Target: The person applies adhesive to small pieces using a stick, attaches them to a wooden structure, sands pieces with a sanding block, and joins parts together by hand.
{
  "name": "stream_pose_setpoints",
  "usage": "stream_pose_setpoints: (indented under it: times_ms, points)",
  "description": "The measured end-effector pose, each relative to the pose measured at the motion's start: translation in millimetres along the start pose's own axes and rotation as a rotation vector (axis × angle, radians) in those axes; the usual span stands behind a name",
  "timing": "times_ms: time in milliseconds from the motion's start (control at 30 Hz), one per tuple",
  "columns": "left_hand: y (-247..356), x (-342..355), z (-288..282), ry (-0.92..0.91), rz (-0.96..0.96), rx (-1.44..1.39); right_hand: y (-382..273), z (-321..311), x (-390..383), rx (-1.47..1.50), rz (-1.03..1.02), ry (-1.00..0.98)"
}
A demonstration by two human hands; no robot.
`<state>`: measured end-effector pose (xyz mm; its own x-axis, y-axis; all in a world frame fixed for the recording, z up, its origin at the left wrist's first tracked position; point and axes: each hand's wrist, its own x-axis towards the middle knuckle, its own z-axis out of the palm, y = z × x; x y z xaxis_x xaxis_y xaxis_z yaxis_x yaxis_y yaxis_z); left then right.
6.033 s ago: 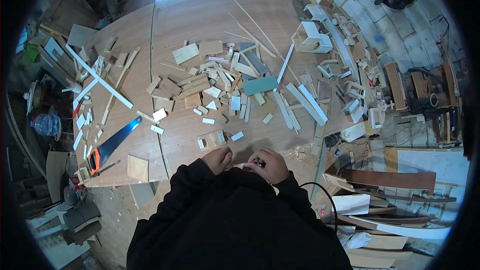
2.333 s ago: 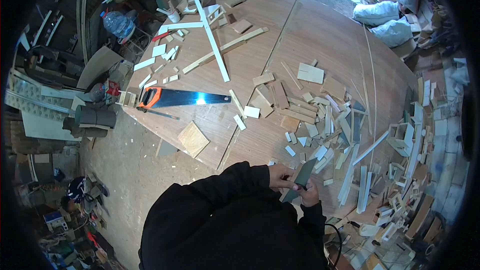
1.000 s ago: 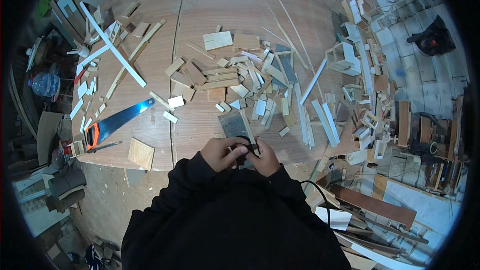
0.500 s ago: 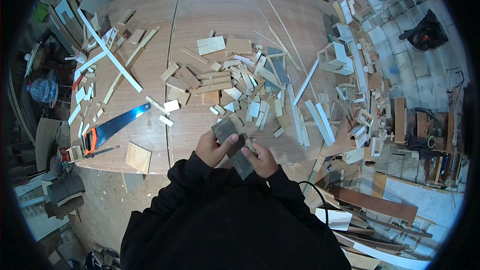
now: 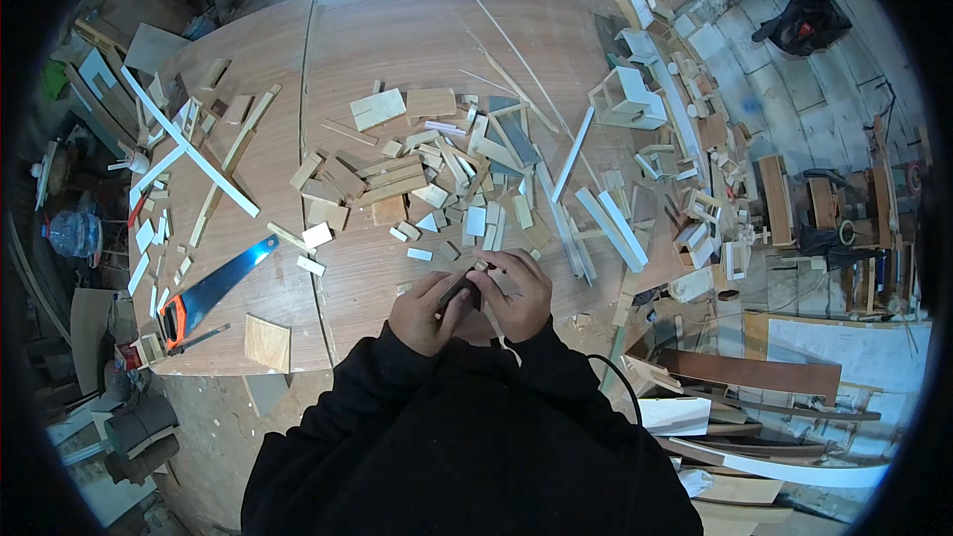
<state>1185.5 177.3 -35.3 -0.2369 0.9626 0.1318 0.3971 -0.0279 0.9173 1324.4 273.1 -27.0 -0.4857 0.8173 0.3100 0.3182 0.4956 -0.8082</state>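
Observation:
Close to my body at the table's near edge, both hands are together. My left hand point(image 5: 417, 318) is closed round a dark grey flat piece point(image 5: 456, 291), now tilted so that mostly a narrow side shows. Curled beside it, my right hand point(image 5: 524, 295) pinches a small light wooden piece point(image 5: 482, 265), whose end shows at the fingertips. The two pieces are right against or very near each other; the fingers hide where they meet. Just beyond my hands lie several small wooden offcuts point(image 5: 419, 254).
A handsaw point(image 5: 220, 281) with an orange handle lies at left, near a square wood panel point(image 5: 268, 341). A heap of wood blocks point(image 5: 392, 179) covers the table's middle. White strips point(image 5: 611, 228) and small wooden frames point(image 5: 627, 99) are at right. A black cable point(image 5: 623, 377) runs beside my right arm.
The grey piece has turned from lying broad side up to tilted on edge. My right hand has come up and round the wooden piece. The whole view has shifted slightly.

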Motion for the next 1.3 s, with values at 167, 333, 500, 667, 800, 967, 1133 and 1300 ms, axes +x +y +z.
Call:
stream_pose_setpoints:
  times_ms: [167,333,500,667,800,967,1133,1300]
  points:
    - [3,0,4,0.007,0.015,0.041,-3,3,-7,0.003,-0.019,0.033]
    - [-1,-3,5,0.010,0.018,0.047,2,7,-15,0.078,0.038,0.026]
    - [6,-4,4,-0.046,-0.072,-0.047,23,16,-32,0.431,0.325,0.174]
    - [-15,-8,0,-0.028,0.118,0.181,49,-3,-32,0.612,0.585,0.251]
    - [-25,-7,-3,-0.087,0.140,0.206,69,-23,-41,0.829,0.654,0.353]
    - [-18,1,-1,0.048,0.260,0.340,60,-38,-43,1.008,0.483,0.237]
    - [-53,-2,10,-0.052,0.168,0.396,72,-43,-53,0.764,0.569,0.116]
    - [-82,-24,21,-0.425,-0.101,0.483,101,-28,-91,0.494,0.698,-0.024]
